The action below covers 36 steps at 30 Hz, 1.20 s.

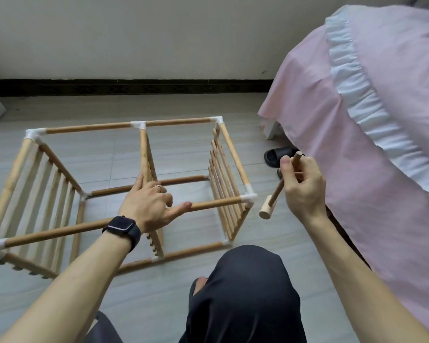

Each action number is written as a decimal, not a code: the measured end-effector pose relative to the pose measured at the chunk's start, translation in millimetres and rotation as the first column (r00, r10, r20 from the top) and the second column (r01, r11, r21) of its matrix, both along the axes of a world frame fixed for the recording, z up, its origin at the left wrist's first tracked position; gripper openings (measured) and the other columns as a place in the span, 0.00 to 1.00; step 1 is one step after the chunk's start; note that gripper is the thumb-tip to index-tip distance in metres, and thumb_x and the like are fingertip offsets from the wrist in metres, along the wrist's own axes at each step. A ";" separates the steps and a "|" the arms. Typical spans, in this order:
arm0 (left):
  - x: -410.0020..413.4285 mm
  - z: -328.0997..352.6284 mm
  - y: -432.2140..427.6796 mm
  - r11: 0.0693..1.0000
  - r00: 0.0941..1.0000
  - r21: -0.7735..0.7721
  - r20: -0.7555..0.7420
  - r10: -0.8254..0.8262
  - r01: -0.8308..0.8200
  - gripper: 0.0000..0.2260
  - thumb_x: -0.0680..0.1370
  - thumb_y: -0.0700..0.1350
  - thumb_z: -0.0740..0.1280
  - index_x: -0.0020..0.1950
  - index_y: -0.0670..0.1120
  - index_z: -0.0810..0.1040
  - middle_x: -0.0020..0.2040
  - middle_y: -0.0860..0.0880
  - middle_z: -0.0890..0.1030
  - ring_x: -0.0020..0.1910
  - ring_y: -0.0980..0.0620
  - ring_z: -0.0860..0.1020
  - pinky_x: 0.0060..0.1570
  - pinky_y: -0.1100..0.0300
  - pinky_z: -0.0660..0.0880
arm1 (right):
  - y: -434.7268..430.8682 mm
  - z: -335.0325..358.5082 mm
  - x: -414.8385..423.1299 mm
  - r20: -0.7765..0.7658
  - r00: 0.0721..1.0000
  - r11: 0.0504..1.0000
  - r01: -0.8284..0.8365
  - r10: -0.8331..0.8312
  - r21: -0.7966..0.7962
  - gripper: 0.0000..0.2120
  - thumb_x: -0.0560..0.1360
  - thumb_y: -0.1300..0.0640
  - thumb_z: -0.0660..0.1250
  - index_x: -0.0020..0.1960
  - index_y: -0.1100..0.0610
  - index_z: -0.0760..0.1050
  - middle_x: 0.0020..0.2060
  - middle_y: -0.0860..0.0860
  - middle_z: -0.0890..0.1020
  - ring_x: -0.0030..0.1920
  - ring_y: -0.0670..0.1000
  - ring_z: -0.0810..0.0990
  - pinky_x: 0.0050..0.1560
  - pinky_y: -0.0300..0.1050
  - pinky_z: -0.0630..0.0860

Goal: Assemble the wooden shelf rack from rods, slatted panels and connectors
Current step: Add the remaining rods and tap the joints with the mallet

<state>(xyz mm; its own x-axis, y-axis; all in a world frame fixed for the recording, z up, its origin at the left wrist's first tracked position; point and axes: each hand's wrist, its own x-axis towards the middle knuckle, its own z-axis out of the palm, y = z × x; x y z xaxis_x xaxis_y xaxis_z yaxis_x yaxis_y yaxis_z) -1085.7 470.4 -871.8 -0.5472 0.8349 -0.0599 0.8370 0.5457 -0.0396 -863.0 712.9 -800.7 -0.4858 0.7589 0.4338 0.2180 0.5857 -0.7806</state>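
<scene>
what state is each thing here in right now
shelf rack, lying on its side on the floor, rods, panels and connectors joined
left hand, resting on the rack by its middle panel
right hand, gripping the mallet's handle
mallet, held off the floor, head hanging down beside the rack's corner
slipper, on the floor by the bed, partly hidden

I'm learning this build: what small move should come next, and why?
Probably tap the near right corner connector with the mallet: the right hand grips its handle with the head hanging just beside that connector, while the left hand rests on the front rod, steadying it.
</scene>
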 end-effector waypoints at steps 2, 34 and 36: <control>-4.4 0.6 -0.9 1.000 1.000 -0.001 -0.013 0.004 -0.004 0.48 0.71 0.78 0.30 0.44 0.54 0.85 0.57 0.53 0.83 0.68 0.54 0.73 0.78 0.42 0.49 | -4.7 6.9 -10.3 -0.124 0.992 0.980 -0.044 0.020 -0.194 0.13 0.83 0.47 0.60 0.42 0.51 0.72 0.39 0.55 0.78 0.39 0.54 0.78 0.48 0.53 0.79; -16.6 5.9 0.6 1.000 0.999 -0.019 -0.041 0.007 -0.008 0.47 0.72 0.76 0.28 0.42 0.54 0.83 0.40 0.55 0.81 0.56 0.53 0.76 0.76 0.42 0.52 | -42.6 21.1 -98.8 -0.474 0.867 0.929 -0.290 0.153 -0.230 0.19 0.79 0.60 0.61 0.31 0.53 0.62 0.23 0.51 0.63 0.23 0.52 0.61 0.23 0.54 0.59; -17.2 4.6 0.0 1.000 0.999 -0.011 -0.048 0.014 -0.015 0.46 0.72 0.76 0.30 0.41 0.54 0.83 0.37 0.55 0.79 0.55 0.53 0.77 0.76 0.42 0.52 | -44.5 19.7 -104.1 -0.486 0.850 0.899 -0.357 0.201 -0.252 0.19 0.79 0.60 0.60 0.30 0.53 0.62 0.22 0.47 0.64 0.22 0.50 0.61 0.23 0.51 0.59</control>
<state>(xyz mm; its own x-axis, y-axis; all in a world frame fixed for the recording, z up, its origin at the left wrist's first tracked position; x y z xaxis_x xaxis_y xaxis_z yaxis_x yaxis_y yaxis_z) -1102.9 470.4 -867.3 -0.5615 0.8264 -0.0426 0.8261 0.5569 -0.0861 -967.1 668.5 -781.0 -0.5165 0.7531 0.4074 -0.3254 0.2675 -0.9069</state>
